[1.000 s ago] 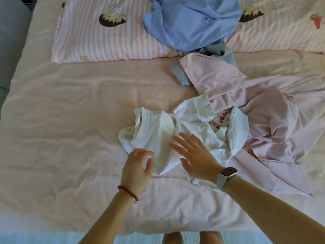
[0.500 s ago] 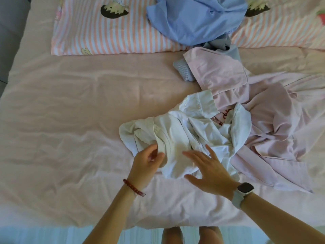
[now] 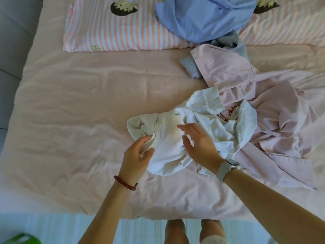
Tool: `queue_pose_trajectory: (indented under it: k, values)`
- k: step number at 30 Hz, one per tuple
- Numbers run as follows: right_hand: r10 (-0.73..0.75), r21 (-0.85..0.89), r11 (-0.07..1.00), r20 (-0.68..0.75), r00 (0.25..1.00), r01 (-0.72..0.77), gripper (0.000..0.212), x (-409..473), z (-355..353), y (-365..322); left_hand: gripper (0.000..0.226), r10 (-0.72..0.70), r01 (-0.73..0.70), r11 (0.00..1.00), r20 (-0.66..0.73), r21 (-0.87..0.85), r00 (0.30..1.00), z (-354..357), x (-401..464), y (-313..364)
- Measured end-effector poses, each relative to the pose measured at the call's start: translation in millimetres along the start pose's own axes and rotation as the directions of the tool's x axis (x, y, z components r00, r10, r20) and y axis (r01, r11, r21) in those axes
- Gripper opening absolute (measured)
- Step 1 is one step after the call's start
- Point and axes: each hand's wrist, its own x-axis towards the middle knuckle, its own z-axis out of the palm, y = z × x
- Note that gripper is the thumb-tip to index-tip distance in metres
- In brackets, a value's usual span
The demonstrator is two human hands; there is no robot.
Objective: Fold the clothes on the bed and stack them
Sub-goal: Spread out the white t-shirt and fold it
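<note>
A crumpled white garment (image 3: 168, 148) lies near the front middle of the pink bed (image 3: 73, 106). My left hand (image 3: 137, 155), with a red bead bracelet, pinches a fold at the garment's left side. On its middle my right hand (image 3: 198, 145), with a grey watch, rests with straight spread fingers. A pale pink garment (image 3: 281, 124) is spread in a heap to the right, partly under the white one. A blue garment (image 3: 205, 16) is piled on the pillows at the back. A grey piece (image 3: 190, 66) peeks out beneath the pink one.
Two pink-striped pillows (image 3: 112, 32) with cartoon prints lie along the back of the bed. The left half of the bed is bare wrinkled sheet. The bed's front edge meets a pale floor (image 3: 52, 228), where my legs stand. A green object (image 3: 21, 239) shows at the bottom left corner.
My left hand has taken hold of a fold of the white garment. My right hand slid slightly back and right across it. The garment has bunched up more.
</note>
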Motion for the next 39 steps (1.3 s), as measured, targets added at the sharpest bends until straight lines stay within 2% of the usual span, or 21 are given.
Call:
queue_pose_trajectory:
  k: [1,3,5,7,8,9,11,13,15,19,21,25,28,31,34,37,39]
  values:
    - [-0.067,-0.026,0.997,0.006,0.998,0.067,0.039,14,-2,-5,0.033,0.045,-0.045,0.999,0.051,0.001,0.998,-7,-8,-1]
    - [-0.196,-0.054,0.976,0.192,0.962,0.21,0.049,41,0,-18,0.037,0.12,-0.121,0.993,0.135,-0.002,0.983,-21,-24,-4]
    - [-0.273,-0.065,0.934,0.501,0.821,0.35,0.057,61,12,-33,0.039,0.179,-0.181,0.983,0.138,0.007,0.974,-35,-36,-6]
    - [-0.271,-0.075,0.89,0.706,0.654,0.45,0.053,69,27,-47,0.035,0.232,-0.235,0.97,0.064,0.054,0.971,-53,-43,-7]
    - [-0.247,-0.093,0.875,0.758,0.603,0.475,0.047,70,33,-52,0.031,0.243,-0.243,0.966,0.009,0.093,0.97,-62,-46,-9]
    - [-0.219,-0.114,0.867,0.787,0.577,0.485,0.04,71,36,-56,0.029,0.243,-0.234,0.963,-0.049,0.136,0.969,-72,-49,-11]
    - [-0.175,-0.138,0.881,0.795,0.582,0.453,0.034,72,35,-63,0.024,0.219,-0.184,0.961,-0.162,0.205,0.962,-91,-56,-13]
    - [-0.186,-0.149,0.891,0.741,0.645,0.428,0.033,75,26,-70,0.027,0.205,-0.14,0.959,-0.258,0.248,0.944,-104,-62,-11]
    - [-0.228,-0.196,0.863,0.674,0.703,0.467,0.034,81,12,-79,0.028,0.208,-0.121,0.957,-0.336,0.264,0.919,-110,-65,-2]
    - [-0.277,-0.391,0.715,0.602,0.749,0.579,0.035,93,-20,-99,0.021,0.268,-0.158,0.951,-0.459,0.266,0.847,-119,-63,31]
    - [-0.285,-0.474,0.662,0.558,0.779,0.581,0.035,98,-41,-108,0.024,0.311,-0.195,0.943,-0.502,0.271,0.807,-127,-65,50]
    - [-0.396,-0.469,0.71,0.351,0.849,0.525,0.029,95,-88,-129,0.026,0.401,-0.282,0.914,-0.55,0.291,0.733,-149,-80,84]
    - [-0.45,-0.525,0.693,0.221,0.865,0.494,0.025,83,-127,-155,0.026,0.475,-0.34,0.88,-0.569,0.333,0.672,-161,-95,113]
    - [-0.482,-0.559,0.702,0.084,0.872,0.442,0.023,58,-171,-176,0.028,0.547,-0.409,0.836,-0.609,0.365,0.574,-166,-116,147]
    - [-0.518,-0.502,0.746,-0.024,0.855,0.438,0.021,24,-213,-189,0.021,0.543,-0.425,0.83,-0.693,0.36,0.474,-163,-143,178]
    - [-0.486,-0.191,0.867,-0.113,0.867,0.461,0.015,-14,-247,-201,0.018,0.478,-0.411,0.858,-0.773,0.308,0.418,-156,-172,199]
    - [-0.493,-0.032,0.868,-0.172,0.853,0.496,0.012,-41,-267,-213,0.014,0.424,-0.423,0.871,-0.82,0.252,0.385,-153,-193,211]
